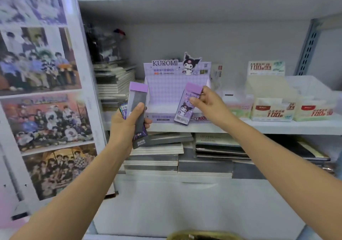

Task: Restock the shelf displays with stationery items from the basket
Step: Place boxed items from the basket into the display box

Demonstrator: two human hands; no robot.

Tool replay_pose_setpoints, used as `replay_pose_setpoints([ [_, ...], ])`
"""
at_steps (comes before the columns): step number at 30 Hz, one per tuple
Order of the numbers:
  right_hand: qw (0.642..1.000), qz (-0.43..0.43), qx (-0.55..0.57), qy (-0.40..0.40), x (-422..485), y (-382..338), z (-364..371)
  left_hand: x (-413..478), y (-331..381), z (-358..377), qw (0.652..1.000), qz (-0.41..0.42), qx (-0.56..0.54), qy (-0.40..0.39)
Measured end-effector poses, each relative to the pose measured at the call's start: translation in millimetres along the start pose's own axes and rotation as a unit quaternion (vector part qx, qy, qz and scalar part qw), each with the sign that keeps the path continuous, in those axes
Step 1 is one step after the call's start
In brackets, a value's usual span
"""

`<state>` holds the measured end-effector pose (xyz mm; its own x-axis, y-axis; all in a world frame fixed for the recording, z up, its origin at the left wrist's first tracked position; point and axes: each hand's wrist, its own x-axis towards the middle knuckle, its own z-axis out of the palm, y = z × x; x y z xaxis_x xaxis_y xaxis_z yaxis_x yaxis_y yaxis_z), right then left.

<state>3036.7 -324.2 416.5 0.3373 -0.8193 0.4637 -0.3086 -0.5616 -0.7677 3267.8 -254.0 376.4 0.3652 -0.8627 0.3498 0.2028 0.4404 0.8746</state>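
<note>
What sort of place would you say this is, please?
Most likely a stationery shop. A Kuromi display box stands on a white shelf, notebooks lie stacked beside and below it, and the left hand holds purple packs while the right hand pinches a Kuromi pack.

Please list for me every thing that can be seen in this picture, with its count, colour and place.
display box: one, purple, centre of the middle shelf.
single pack: one, purple, in front of the display box.
bundle of packs: at least two, purple and dark, left of the display box.
cream boxes: at least two, red labels, right on the middle shelf.
notebooks: several stacks, white and grey, left on the middle shelf and below it.
posters: several, mixed colours, left panel.
basket: one, yellowish, bottom edge.
left hand: grips the bundle of packs.
right hand: pinches the single pack.
</note>
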Motion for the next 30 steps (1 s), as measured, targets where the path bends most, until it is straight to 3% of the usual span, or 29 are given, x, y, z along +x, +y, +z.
replay_pose_setpoints([
  [7,0.998,0.048,-0.017,-0.024,-2,13,-21,22,13,4,0.999,-0.038,0.003,-0.034],
  [10,0.995,0.044,0.082,-0.04,13,2,-29,25,13,5,0.997,-0.051,0.017,-0.051],
  [14,0.982,-0.034,0.184,0.025,53,-28,-16,38,17,4,0.997,-0.055,-0.016,-0.049],
  [19,0.993,-0.058,0.099,0.022,86,-28,26,47,19,0,0.992,-0.064,0.012,-0.108],
  [23,0.997,-0.072,0.003,0.025,92,-9,39,46,10,-7,0.989,-0.095,0.031,-0.11],
  [30,0.996,-0.084,-0.025,0.033,99,-7,41,48,0,-10,0.986,-0.107,0.049,-0.119],
])
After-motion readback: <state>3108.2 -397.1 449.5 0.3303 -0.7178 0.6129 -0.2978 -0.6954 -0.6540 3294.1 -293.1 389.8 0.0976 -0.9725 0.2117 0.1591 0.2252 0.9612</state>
